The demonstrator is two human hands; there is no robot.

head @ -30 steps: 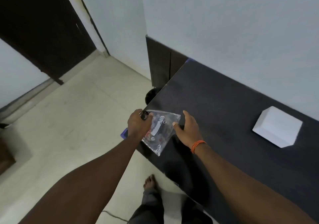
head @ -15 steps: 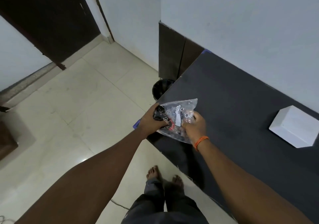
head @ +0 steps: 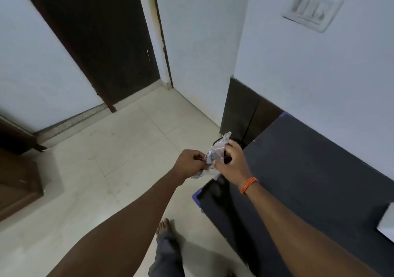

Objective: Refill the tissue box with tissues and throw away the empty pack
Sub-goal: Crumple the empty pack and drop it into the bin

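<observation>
While both hands crumple it, the empty pack (head: pixel 215 159) looks feather-light and slippery.
My left hand (head: pixel 190 164) pinches its near edge, right hand (head: pixel 232 165) clamps the far side.

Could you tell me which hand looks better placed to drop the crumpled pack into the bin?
Probably the right hand: it grips the crumpled clear plastic pack nearest the round black bin beside the dark table. The left hand holds the farther end.

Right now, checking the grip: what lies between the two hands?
In the head view, only the crumpled empty pack spans the gap between left hand and right hand; both grip it.
</observation>
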